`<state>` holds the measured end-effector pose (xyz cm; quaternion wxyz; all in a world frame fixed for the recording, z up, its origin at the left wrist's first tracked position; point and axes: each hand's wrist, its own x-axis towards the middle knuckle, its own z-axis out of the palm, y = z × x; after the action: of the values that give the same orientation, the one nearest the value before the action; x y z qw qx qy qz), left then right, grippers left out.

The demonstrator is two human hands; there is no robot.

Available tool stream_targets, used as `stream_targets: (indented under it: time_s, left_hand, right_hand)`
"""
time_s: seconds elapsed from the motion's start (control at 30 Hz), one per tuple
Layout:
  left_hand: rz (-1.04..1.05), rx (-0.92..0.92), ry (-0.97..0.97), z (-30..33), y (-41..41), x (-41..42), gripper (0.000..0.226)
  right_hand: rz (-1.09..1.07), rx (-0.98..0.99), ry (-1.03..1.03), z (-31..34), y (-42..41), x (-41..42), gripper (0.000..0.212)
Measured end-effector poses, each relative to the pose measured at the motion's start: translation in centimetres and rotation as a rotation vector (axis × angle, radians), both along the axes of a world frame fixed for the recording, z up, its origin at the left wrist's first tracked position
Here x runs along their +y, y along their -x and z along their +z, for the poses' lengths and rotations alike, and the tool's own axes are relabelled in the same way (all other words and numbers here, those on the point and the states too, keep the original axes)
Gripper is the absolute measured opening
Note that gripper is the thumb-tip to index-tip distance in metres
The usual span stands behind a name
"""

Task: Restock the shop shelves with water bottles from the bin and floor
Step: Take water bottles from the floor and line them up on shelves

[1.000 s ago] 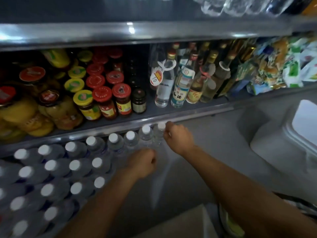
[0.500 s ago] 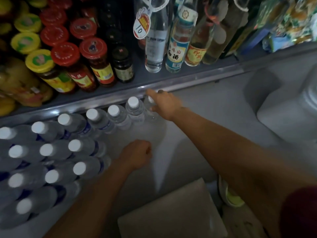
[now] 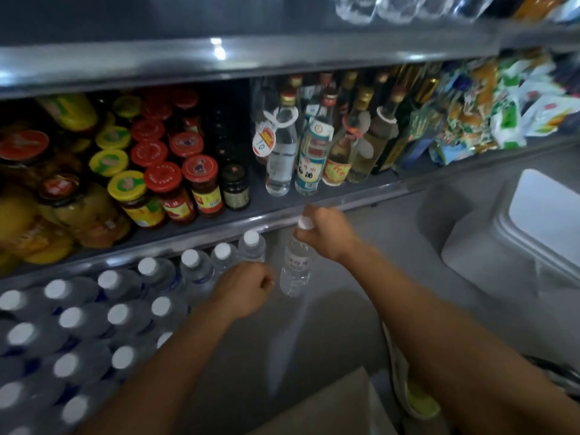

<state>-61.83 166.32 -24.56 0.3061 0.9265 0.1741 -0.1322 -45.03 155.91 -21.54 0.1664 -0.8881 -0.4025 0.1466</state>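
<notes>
My right hand [image 3: 326, 232] grips a clear water bottle [image 3: 295, 268] by its white-capped neck. The bottle hangs upright just right of the bottle rows, under the edge of the middle shelf [image 3: 219, 222]. Several white-capped water bottles [image 3: 103, 315] stand packed in rows on the bottom shelf at lower left. My left hand [image 3: 246, 290] is curled into a fist beside the rightmost bottles, close to the held bottle's base, and holds nothing that I can see.
The middle shelf carries jars with red and yellow lids [image 3: 163, 177], glass liquor bottles [image 3: 309, 158] and snack packets [image 3: 489, 111]. A grey bin with a white lid [image 3: 539, 221] sits on the right. A cardboard box [image 3: 339, 406] and a shoe [image 3: 411, 394] are below.
My right hand has drawn back from the end of the row and now holds a bottle lifted free of it. My left fist moved up toward the bottles. The camera tilted up.
</notes>
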Motion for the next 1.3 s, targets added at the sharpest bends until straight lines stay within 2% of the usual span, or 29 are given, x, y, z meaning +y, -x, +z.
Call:
stream_targets:
  time_s: [0.23, 0.5, 0.77, 1.0, 1.3]
  left_hand:
    - [0.028, -0.190, -0.122, 8.5, -0.1, 3.2, 0.012]
    - [0.051, -0.441, -0.321, 21.2, -1.8, 6.1, 0.012]
    - [0.101, -0.574, -0.478, 31.0, -5.1, 7.5, 0.014]
    - [0.164, -0.596, -0.505, 34.0, -8.0, 8.8, 0.015]
    - [0.174, -0.548, -0.525, 31.7, -10.2, 9.6, 0.014]
  right_hand:
    - [-0.020, -0.064, -0.219, 10.6, 1.5, 1.1, 0.026]
    - [0.029, -0.214, -0.490, 24.6, 1.4, 3.5, 0.024]
    - [0.048, -0.369, -0.638, 35.5, -2.6, 7.0, 0.036]
    - [0.029, -0.475, -0.617, 40.8, -7.0, 10.3, 0.036]
    - [0.121, -0.442, -0.481, 39.9, -11.5, 13.9, 0.034]
